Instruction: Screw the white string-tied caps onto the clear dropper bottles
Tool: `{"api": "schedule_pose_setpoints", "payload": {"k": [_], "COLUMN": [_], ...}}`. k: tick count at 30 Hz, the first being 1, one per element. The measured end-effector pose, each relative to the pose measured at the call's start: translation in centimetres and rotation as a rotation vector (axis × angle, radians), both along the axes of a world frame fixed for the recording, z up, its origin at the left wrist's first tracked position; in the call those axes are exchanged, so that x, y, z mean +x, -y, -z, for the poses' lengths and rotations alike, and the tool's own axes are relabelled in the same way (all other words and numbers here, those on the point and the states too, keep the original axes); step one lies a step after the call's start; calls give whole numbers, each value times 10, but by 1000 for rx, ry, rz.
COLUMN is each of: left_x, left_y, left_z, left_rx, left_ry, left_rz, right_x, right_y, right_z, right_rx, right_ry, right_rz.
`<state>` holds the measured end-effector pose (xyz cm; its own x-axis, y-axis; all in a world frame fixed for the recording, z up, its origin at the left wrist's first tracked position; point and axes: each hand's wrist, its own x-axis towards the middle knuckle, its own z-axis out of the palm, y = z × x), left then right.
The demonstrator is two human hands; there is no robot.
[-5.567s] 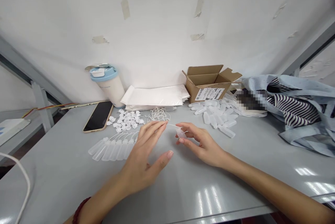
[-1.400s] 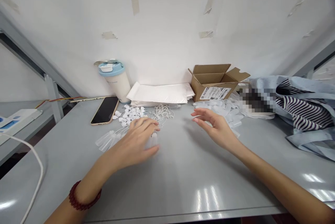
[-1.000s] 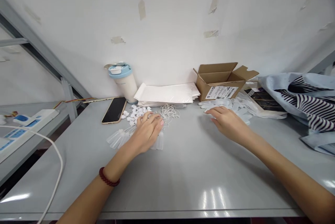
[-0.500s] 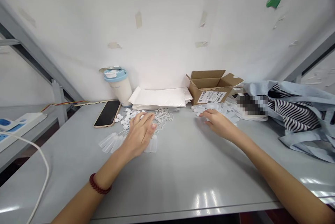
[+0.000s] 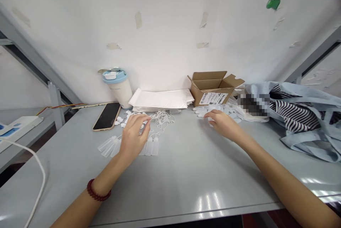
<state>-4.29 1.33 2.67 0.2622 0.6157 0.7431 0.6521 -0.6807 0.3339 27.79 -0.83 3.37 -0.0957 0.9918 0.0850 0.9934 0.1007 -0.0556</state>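
- Left hand (image 5: pixel 134 135) slid left, baring more corded tubes (image 5: pixel 151 146); curled, hold unclear.
- Right hand (image 5: pixel 223 125) at loose tubes (image 5: pixel 213 107) on bench (image 5: pixel 173 185), grip unclear.
- Tubes probably light, slick (semi-stiff plastic?); pinch mid-body.

Both hands (image 5: pixel 133 137) are bare, a dark red ridged bracelet (image 5: pixel 95 195) circling the left wrist (image 5: pixel 103 182).

Your grey desk (image 5: pixel 181 178) carries a phone (image 5: pixel 107 116), a tumbler (image 5: pixel 119 91), white caps (image 5: pixel 120 119), cords (image 5: pixel 162 117) and translucent sleeves (image 5: pixel 149 147). To your right sit an open carton (image 5: pixel 213 98) and a bag (image 5: pixel 298 114).
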Motion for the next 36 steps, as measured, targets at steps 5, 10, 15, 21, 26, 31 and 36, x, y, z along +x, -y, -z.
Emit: {"api": "schedule_pose_setpoints", "payload": {"k": [5, 10, 15, 21, 26, 31, 36], "left_x": [4, 1, -2, 5, 6, 9, 15], "left_y": [5, 1, -5, 7, 10, 12, 22], "left_z": [-4, 2, 12, 2, -4, -4, -10], "left_rx": [-123, -278, -358, -211, -32, 111, 65], "left_ry": [-22, -179, -332, -96, 19, 77, 182], "left_rz": [-85, -49, 67, -48, -67, 67, 219], "right_x": [1, -4, -8, -11, -12, -19, -46], "right_y": [-1, 0, 0, -1, -2, 2, 22], "right_z": [-2, 1, 5, 14, 22, 20, 5], "right_rx": [-8, -5, 14, 58, 90, 127, 173], "right_ry": [-18, -36, -81, -186, -270, -352, -714], "right_rz": [42, 29, -14, -82, -132, -160, -242]}}
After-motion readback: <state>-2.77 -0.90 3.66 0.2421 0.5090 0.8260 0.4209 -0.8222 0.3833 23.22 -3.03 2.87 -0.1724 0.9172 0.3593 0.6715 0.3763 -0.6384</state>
